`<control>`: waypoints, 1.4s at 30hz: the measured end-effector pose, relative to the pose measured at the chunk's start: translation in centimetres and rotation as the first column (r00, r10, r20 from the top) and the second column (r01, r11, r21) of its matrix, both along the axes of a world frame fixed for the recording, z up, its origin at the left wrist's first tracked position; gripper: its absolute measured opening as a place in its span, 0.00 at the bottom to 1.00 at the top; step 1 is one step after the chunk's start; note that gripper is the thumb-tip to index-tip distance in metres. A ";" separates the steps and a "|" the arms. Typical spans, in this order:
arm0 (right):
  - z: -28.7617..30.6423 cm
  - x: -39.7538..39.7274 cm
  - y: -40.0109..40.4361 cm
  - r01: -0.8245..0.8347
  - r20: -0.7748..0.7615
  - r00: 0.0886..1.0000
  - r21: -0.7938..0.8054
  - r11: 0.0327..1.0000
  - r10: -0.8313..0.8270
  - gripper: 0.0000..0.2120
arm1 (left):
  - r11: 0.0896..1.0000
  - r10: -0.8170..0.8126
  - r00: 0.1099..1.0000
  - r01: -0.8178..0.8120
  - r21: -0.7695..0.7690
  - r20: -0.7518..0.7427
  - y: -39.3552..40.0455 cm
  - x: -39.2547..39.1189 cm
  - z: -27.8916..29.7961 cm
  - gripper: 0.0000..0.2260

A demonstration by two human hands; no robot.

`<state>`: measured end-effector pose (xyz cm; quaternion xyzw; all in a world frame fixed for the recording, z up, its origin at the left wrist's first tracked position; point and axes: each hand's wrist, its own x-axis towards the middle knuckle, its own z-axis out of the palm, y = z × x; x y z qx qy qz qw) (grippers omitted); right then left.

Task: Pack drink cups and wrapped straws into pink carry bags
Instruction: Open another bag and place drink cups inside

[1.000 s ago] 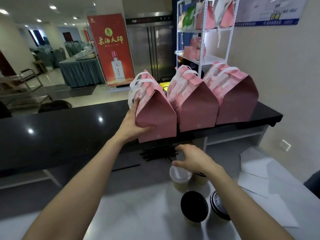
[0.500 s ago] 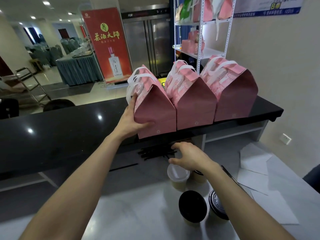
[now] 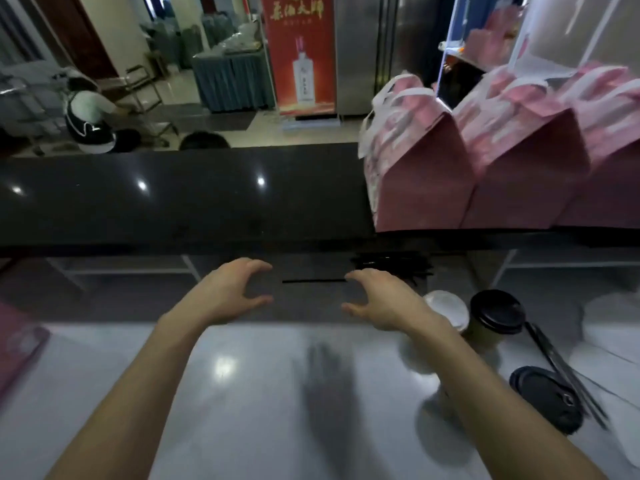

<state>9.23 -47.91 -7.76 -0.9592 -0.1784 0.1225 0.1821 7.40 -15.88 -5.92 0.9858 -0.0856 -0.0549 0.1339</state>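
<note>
Three pink carry bags stand in a row on the black counter point(image 3: 173, 202) at the right; the nearest is the left bag point(image 3: 419, 174), then the middle bag point(image 3: 526, 168). My left hand point(image 3: 232, 292) and my right hand point(image 3: 381, 299) hover empty over the white worktop point(image 3: 242, 393), fingers loosely curved, facing each other. A single black straw point(image 3: 313, 281) lies between them, and a pile of black straws point(image 3: 391, 265) sits under the counter edge. To the right stand a white-lidded cup point(image 3: 446, 308) and two black-lidded cups point(image 3: 497, 311) point(image 3: 547, 396).
More wrapped straws point(image 3: 561, 368) lie beside the black-lidded cups. White paper sheets point(image 3: 613, 348) lie at the far right. A flat pink bag point(image 3: 17, 351) pokes in at the left edge. Beyond the counter a person point(image 3: 90, 119) crouches by chairs, near a red banner point(image 3: 301, 53).
My left hand let go of the left pink bag and dropped to the worktop. My right hand moved left, away from the cups. The view swung left and down.
</note>
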 end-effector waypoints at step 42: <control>6.9 -15.7 77.2 0.005 0.093 0.996 -0.114 0.993 0.005 0.53 | 0.970 0.243 0.917 -0.233 -0.071 0.316 63.7 -21.1 8.7 0.10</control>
